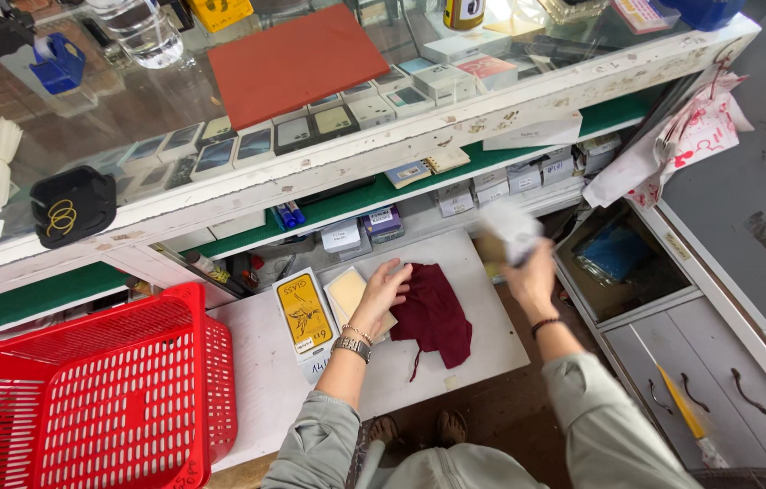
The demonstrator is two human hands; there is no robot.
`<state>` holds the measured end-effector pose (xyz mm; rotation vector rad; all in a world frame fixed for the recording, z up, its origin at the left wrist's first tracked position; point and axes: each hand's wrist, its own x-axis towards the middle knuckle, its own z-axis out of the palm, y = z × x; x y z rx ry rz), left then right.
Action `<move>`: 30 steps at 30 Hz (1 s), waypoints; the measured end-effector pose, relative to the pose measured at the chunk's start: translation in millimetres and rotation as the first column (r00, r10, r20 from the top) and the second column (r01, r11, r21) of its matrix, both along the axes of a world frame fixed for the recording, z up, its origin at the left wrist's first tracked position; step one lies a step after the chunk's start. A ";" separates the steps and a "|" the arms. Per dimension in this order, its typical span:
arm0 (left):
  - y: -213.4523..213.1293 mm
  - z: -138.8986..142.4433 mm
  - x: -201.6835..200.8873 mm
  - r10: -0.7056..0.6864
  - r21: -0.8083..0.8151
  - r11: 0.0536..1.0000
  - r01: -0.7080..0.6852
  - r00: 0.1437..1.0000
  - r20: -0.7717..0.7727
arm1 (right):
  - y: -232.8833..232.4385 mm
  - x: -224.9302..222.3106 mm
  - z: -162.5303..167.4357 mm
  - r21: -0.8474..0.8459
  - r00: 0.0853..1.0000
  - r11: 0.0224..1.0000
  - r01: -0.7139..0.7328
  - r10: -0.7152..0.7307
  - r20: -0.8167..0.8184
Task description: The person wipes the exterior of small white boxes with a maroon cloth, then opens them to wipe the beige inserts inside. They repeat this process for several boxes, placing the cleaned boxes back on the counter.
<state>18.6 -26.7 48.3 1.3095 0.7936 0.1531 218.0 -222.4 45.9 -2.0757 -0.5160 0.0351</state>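
Note:
My left hand (381, 292) rests flat on the white work board (265, 380), fingers on the edge of a dark maroon cloth (435, 315) and over a pale cream flat pad (345, 292). My right hand (528, 276) is raised above the board's right end and grips a small white and tan box (507, 233), which is blurred. A yellow flat package (305, 314) with a black drawing lies just left of my left hand.
A red plastic basket (84, 398) sits at the left. A glass counter (175, 100) holds a red mat (297, 62), a tape dispenser (57, 63) and small boxes below. Green shelves, grey drawers (700, 380) and a red-printed paper (700, 136) are at the right.

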 end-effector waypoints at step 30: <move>-8.5 7.1 0.8 0.579 -0.260 0.815 -0.518 0.745 0.330 | 46.0 -94.7 77.3 -0.148 0.681 0.784 -0.603 0.602 0.417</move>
